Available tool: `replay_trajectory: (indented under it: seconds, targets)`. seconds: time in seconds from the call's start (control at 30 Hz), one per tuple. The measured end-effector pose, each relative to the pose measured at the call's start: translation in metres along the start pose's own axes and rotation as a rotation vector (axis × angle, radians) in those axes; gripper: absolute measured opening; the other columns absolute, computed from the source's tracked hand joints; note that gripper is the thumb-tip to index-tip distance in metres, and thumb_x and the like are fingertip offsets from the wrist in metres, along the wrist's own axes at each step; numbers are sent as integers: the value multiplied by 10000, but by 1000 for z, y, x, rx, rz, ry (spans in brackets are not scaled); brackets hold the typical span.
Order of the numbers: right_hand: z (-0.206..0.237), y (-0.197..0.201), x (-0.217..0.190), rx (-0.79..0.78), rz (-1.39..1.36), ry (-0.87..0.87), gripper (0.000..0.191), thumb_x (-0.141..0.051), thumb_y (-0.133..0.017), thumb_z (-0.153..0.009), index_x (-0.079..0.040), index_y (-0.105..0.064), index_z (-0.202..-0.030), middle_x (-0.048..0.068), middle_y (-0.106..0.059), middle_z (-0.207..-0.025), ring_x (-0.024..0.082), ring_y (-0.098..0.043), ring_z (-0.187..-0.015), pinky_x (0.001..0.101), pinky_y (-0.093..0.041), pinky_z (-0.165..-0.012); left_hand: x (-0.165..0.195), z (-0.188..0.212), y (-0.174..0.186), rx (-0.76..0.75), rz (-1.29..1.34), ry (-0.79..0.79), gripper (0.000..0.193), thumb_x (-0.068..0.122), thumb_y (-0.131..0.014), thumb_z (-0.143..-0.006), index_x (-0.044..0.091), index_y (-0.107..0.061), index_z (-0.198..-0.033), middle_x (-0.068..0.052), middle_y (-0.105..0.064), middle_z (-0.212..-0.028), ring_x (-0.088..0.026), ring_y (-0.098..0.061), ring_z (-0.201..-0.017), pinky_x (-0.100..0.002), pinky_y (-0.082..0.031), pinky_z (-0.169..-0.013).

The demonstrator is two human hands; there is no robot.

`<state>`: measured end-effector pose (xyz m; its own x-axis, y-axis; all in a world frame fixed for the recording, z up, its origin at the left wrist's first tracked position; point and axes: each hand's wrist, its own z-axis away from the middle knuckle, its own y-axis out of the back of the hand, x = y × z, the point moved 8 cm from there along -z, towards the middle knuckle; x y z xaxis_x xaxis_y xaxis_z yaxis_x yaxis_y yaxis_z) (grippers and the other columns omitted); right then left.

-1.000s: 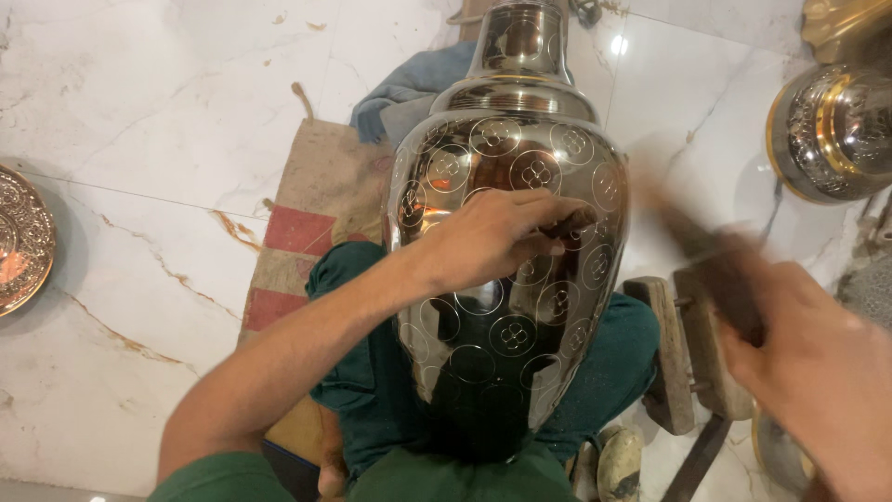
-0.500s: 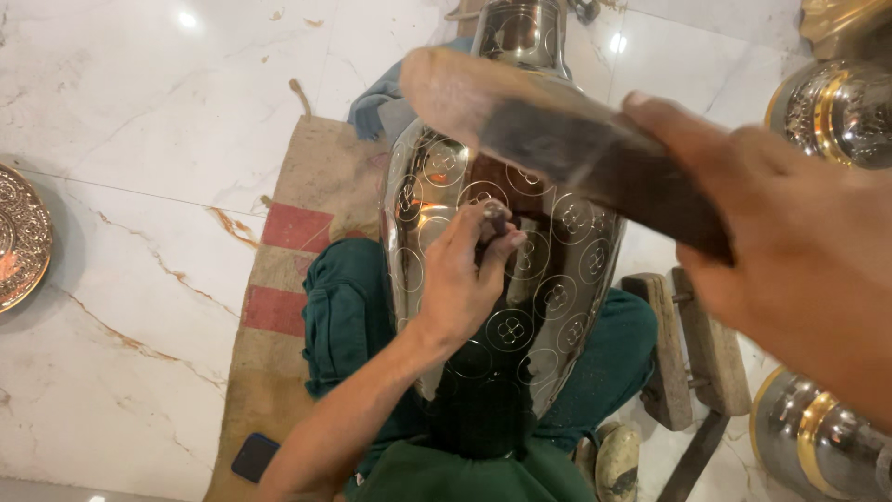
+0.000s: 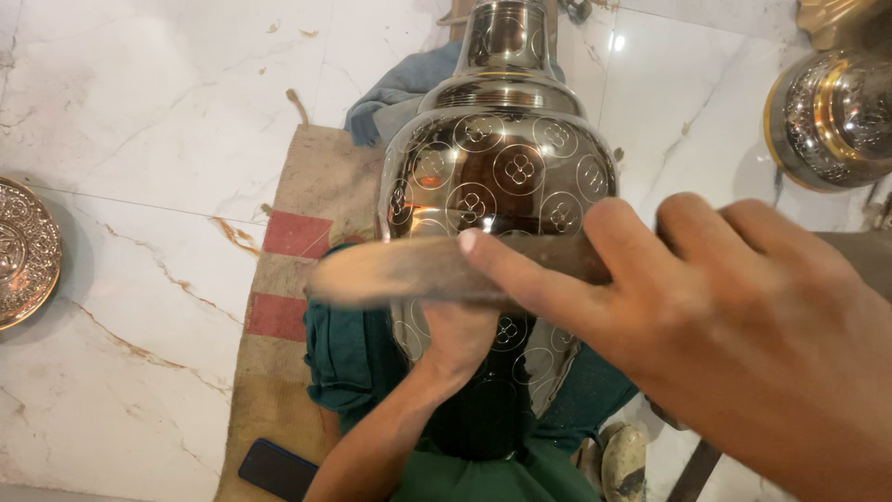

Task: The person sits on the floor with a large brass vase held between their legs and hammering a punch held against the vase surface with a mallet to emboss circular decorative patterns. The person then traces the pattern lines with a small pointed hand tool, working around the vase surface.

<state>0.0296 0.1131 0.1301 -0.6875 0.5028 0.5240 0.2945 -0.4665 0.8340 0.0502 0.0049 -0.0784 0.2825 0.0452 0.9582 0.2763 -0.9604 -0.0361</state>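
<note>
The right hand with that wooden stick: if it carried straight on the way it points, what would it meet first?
The right hand points its blurred wooden mallet leftward, in front of the engraved metal vase and above the left hand. Carrying on, it would probably pass over the burlap mat; depth is unclear.

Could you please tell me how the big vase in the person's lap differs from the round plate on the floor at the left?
The vase is tall and bulbous, lying across the lap, while the plate is flat and rests on the marble floor. The vase bears spaced circular flower emblems on polished metal; the plate is densely patterned all over. The left hand touches the vase; nothing touches the plate. Both are shiny engraved metal.
</note>
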Motion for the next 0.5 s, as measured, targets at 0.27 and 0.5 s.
replay_trajectory:
  seconds: [0.27,0.5]
  targets:
    - [29,-56,46,-101,-243,-300,756,-313,-608,-911,-316,-396,-1637,45,-615,-851,207,-671,-687,352,-551,-585,11,-13,-1,115,0,55,228,81,-716,-1023,10,-566,-1179,-110,-701,-1010,-156,-718,-902,-296,-610,-789]
    - [19,-74,51,-335,-13,-281,861,-180,-641,-881,-321,-334,-1673,19,-626,-849,184,-697,-712,296,-570,-579,15,-23,-27,29,-166,71,265,86,-721,-1007,6,-529,-1170,-103,-699,-936,-156,-687,-830,-306,-573,-759]
